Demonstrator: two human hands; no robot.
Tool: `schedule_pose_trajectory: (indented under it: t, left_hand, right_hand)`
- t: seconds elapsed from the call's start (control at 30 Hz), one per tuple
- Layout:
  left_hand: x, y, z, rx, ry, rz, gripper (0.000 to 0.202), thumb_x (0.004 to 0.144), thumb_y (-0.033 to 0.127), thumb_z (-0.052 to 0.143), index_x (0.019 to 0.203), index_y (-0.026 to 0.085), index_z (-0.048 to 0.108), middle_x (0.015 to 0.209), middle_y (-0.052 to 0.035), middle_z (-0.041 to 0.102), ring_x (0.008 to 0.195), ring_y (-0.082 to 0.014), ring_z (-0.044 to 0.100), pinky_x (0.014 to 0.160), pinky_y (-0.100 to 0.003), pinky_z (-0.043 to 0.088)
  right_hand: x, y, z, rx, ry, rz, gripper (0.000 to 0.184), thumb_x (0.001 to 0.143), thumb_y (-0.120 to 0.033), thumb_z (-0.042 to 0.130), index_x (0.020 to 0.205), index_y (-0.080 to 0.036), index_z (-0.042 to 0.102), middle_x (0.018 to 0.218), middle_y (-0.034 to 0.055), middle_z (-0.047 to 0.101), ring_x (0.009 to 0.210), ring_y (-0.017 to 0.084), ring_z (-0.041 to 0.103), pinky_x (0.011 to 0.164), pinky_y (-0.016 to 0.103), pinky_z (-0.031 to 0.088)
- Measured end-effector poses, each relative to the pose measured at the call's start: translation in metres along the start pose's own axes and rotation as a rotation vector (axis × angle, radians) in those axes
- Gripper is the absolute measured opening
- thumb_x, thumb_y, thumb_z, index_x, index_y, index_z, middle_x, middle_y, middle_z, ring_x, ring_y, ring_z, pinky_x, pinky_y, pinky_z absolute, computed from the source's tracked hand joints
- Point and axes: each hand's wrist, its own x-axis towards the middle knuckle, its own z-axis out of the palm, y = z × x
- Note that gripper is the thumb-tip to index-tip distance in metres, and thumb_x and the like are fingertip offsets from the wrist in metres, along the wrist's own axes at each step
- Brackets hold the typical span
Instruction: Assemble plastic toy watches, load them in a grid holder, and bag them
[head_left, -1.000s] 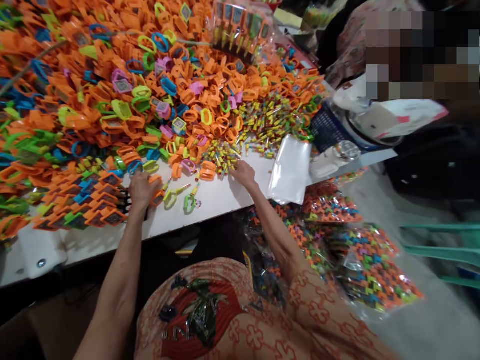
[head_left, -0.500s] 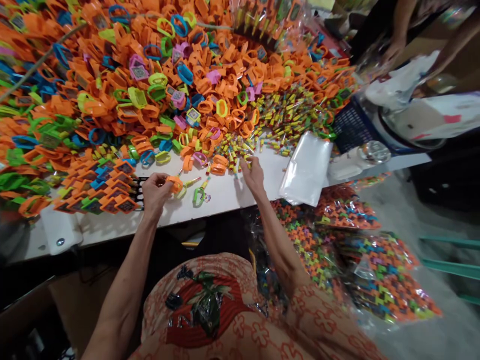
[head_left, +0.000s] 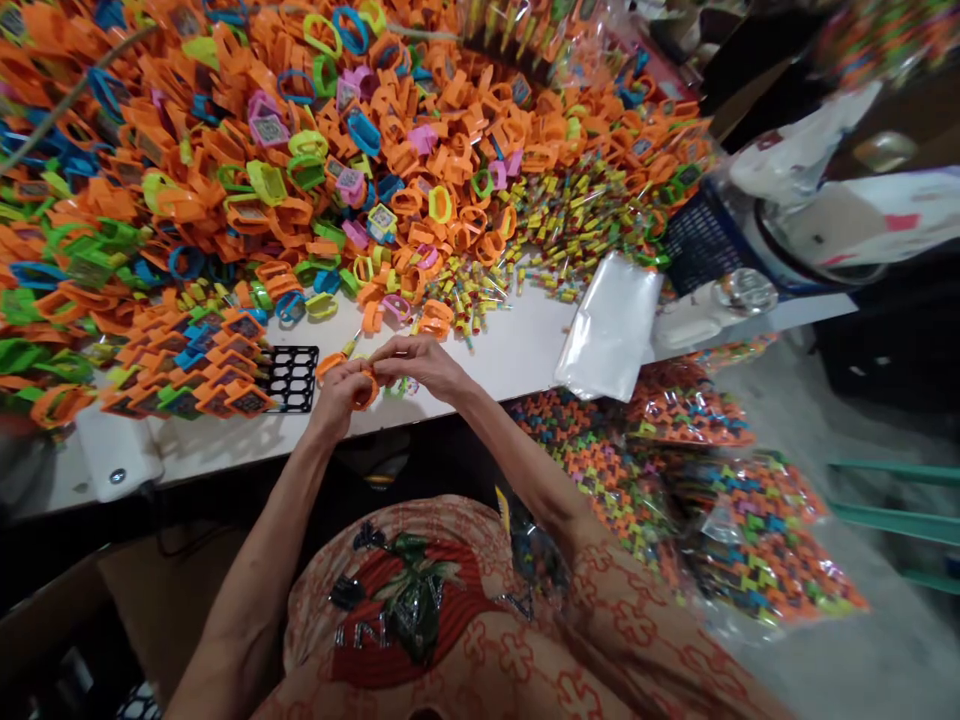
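My left hand (head_left: 339, 398) is closed on an orange toy watch (head_left: 365, 392) above the front of the white table. My right hand (head_left: 424, 366) meets it there, thumb and fingers pinched at the toy. Whatever lies between the right fingertips is hidden. Left of my hands, a black grid rack (head_left: 294, 378) holds packed rows of toy watches (head_left: 191, 365), mostly orange with some blue and green. Just beyond my right hand lie an orange toy watch (head_left: 435, 319) and a heap of small yellow-and-red tubes (head_left: 469, 297).
A large pile of toy watches (head_left: 247, 215) covers the back of the table (head_left: 517, 350). Clear plastic bags (head_left: 611, 325) lie at the right, near a blue basket (head_left: 701, 235). Filled bags (head_left: 780, 530) rest on the floor. A white device (head_left: 116, 460) sits front left.
My right hand has moved left from the tube heap to my left hand. The left hand has shifted right with the orange toy watch, uncovering more rack. The co-worker's hands have left view.
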Motion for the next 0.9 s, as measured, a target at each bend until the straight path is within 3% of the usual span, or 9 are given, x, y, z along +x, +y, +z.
schedule_pose_trajectory:
  t: [0.2, 0.43, 0.73, 0.9]
  left_hand:
    - [-0.004, 0.005, -0.001, 0.09, -0.072, -0.029, 0.017, 0.05, 0.032, 0.065, 0.052, 0.018, 0.056, 0.046, 0.0035, 0.041, 0.044, -0.0058, 0.03, 0.045, -0.021, 0.02]
    - [-0.001, 0.003, -0.003, 0.138, -0.099, -0.05, 0.018, 0.051, 0.034, 0.066, 0.057, 0.018, 0.062, 0.045, 0.0039, 0.04, 0.044, -0.0059, 0.026, 0.045, -0.022, 0.017]
    - [0.002, 0.001, -0.004, 0.153, -0.09, -0.085, 0.018, 0.049, 0.034, 0.066, 0.057, 0.017, 0.065, 0.045, 0.0033, 0.042, 0.044, -0.0064, 0.027, 0.045, -0.022, 0.016]
    - [0.0, 0.002, -0.007, 0.152, -0.176, -0.122, 0.02, 0.05, 0.036, 0.066, 0.056, 0.017, 0.064, 0.046, 0.0038, 0.038, 0.043, -0.0061, 0.026, 0.045, -0.023, 0.015]
  right_hand:
    - [-0.002, 0.001, -0.009, -0.027, 0.004, 0.032, 0.04, 0.066, -0.045, 0.093, 0.082, -0.014, 0.073, 0.071, 0.0008, 0.073, 0.066, 0.011, 0.065, 0.06, 0.023, 0.05]
    - [-0.003, -0.001, -0.011, -0.017, -0.038, 0.047, 0.038, 0.064, -0.045, 0.094, 0.081, -0.015, 0.077, 0.071, 0.0009, 0.075, 0.065, 0.011, 0.065, 0.063, 0.024, 0.053]
    - [-0.003, 0.0, -0.013, -0.079, -0.044, 0.053, 0.044, 0.07, -0.052, 0.09, 0.079, -0.014, 0.07, 0.061, -0.0018, 0.067, 0.052, 0.008, 0.059, 0.053, 0.021, 0.05]
    - [-0.005, -0.004, -0.011, -0.164, -0.053, 0.021, 0.041, 0.073, -0.049, 0.088, 0.078, -0.013, 0.07, 0.062, -0.001, 0.067, 0.054, 0.009, 0.061, 0.054, 0.021, 0.05]
